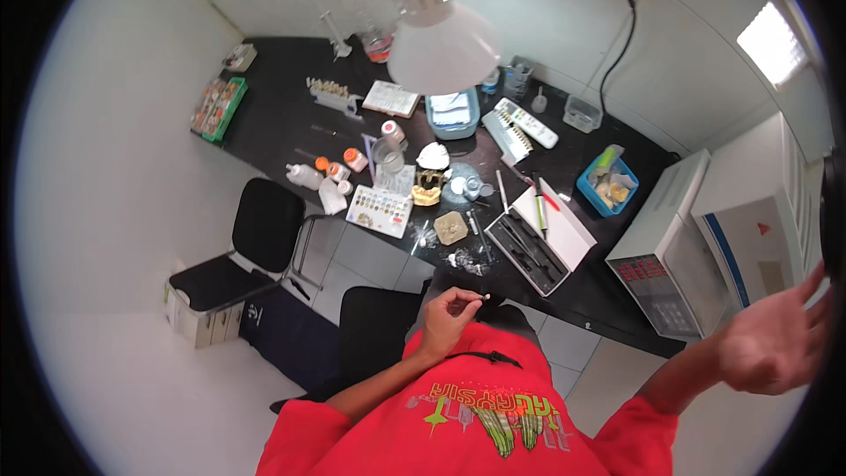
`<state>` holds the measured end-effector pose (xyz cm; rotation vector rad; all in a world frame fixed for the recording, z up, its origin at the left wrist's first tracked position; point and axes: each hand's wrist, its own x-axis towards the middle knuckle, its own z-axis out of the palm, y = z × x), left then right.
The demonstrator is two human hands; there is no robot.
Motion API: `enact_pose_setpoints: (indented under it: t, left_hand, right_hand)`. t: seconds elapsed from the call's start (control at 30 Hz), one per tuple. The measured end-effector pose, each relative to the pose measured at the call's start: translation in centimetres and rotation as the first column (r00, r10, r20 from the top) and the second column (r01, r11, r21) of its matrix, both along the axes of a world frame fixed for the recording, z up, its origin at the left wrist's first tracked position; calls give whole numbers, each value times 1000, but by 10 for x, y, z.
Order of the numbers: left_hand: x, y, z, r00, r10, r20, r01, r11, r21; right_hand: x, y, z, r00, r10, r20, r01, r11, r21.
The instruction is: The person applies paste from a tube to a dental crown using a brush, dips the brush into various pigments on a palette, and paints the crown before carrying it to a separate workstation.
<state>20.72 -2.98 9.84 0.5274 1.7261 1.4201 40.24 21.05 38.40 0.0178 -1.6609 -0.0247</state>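
My left hand point(449, 316) is raised in front of my chest, above the front edge of the black worktop point(282, 123), fingers pinched on a small white piece point(484, 297). My right hand point(775, 342) reaches far out to the right, fingers spread and holding nothing, close to a white machine point(758, 242) with a sloped front. On the worktop ahead of my left hand lie a plaster dental cast point(450, 227), a yellowish jaw model point(428, 188) and an open black tool case point(531, 251).
A white desk lamp point(441, 35) hangs over the worktop. A colour palette tray point(380, 210), small bottles point(304, 175), a blue tub point(452, 113), a blue basket point(606, 188) and a grey box with a red display point(661, 260) stand around. A black chair point(256, 238) sits at left.
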Motion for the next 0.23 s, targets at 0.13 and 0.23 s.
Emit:
enact_pose_setpoints:
  t: [0.13,0.23]
  left_hand:
    - [-20,-16,-8,1000,14,5,-14,999,-47]
    - [-45,-26,-5,990,54,127,-45,997,-67]
  right_hand:
    - [43,-72,-176,950,-194,246,309,711,-632]
    - [31,-155,-284,915,85,394,387,91,-918]
